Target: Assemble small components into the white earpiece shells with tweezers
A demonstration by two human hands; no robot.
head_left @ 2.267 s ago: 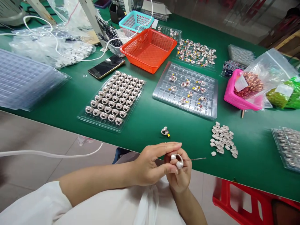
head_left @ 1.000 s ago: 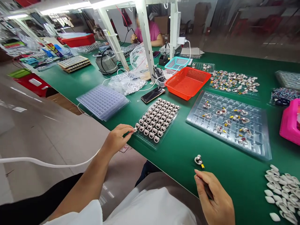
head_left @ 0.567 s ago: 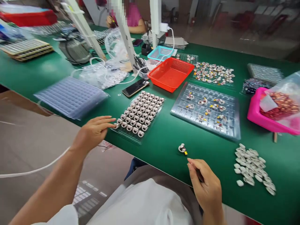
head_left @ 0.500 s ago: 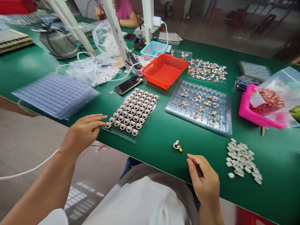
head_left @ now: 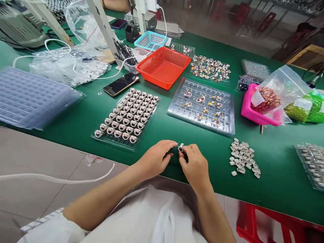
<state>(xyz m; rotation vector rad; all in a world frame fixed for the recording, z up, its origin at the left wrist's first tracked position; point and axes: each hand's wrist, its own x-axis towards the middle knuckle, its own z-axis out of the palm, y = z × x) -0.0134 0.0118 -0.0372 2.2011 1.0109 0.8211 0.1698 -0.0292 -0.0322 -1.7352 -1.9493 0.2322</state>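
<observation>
Left hand (head_left: 155,158) and right hand (head_left: 194,164) fingertips pinching one small earpiece part (head_left: 181,147) — above green table (head_left: 162,135), filled tray (head_left: 126,116) near left — loose white shells (head_left: 242,157) right

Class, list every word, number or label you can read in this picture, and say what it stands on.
No text here can be read.
Copper-parts bag tag: too small to read.
Green bag tag: too small to read.
Phone: screen dark, nothing shown.

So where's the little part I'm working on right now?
In the head view the small part sits low centre, pinched between left hand and right hand fingertips, just left of the loose white pieces.
</observation>
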